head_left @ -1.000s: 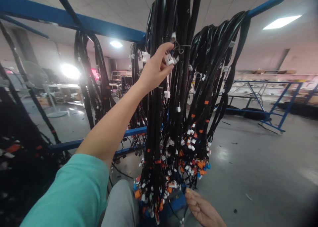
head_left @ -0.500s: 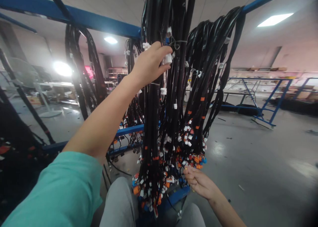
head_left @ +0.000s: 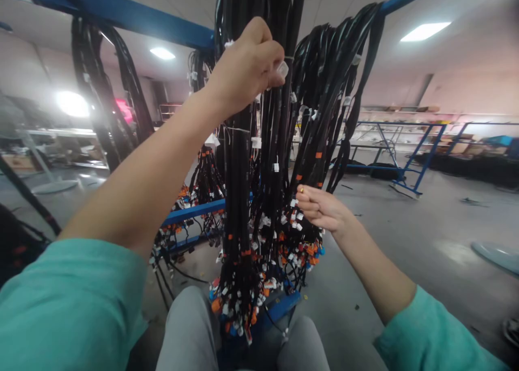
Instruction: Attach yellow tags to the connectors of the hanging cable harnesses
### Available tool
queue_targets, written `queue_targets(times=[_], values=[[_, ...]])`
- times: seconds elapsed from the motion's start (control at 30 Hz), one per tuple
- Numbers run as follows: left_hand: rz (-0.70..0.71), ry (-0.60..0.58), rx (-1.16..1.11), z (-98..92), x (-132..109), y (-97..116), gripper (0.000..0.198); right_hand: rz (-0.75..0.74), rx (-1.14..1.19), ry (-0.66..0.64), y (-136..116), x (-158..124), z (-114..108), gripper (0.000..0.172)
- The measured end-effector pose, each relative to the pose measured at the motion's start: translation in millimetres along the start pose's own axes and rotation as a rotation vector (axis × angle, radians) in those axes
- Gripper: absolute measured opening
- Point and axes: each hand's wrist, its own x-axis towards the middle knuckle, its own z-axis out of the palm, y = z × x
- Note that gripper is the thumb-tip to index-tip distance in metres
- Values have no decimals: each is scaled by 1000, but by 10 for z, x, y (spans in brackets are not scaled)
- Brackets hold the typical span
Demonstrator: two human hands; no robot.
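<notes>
Black taped wire harnesses [head_left: 237,181] hang in a thick bundle in front of me, with white, orange and blue connectors massed at their lower ends. High on this bundle, my left hand [head_left: 255,60] is closed on a whitish plastic connector [head_left: 283,69], whose end pokes out past the fingers. My right hand [head_left: 320,209] is at mid height, right of the bundle and apart from the left. Its thumb and fingertips pinch a tiny gold-coloured piece [head_left: 301,190], too small to name surely. A white connector [head_left: 256,142] dangles below my left hand.
A blue metal rack [head_left: 162,22] carries the harnesses, with more bundles [head_left: 328,79] hanging to the right and others [head_left: 97,90] to the left. Its lower blue bar [head_left: 284,306] runs close to my knees. Another blue frame [head_left: 421,160] stands farther back on the right.
My right hand has risen from the low connectors to mid height, carrying the tiny gold-coloured piece. My left hand is slightly higher and its fingers have curled round the white connector.
</notes>
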Motion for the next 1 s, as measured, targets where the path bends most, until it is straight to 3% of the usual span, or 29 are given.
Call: queue_targets(times=[0.2, 0.5, 0.73, 1.0], values=[[-103, -108, -490, 28, 83, -81, 24, -288, -159, -97, -526, 126, 502, 16], [-221, -158, -934, 106, 49, -117, 25, -762, -493, -165, -1044, 389, 1144, 23], [-219, -152, -1112, 146, -32, -233, 32, -972, -584, -177, -1110, 517, 1367, 30], [-219, -143, -1191, 140, -53, -258, 34, -1033, -641, -173, -1033, 581, 1436, 34]])
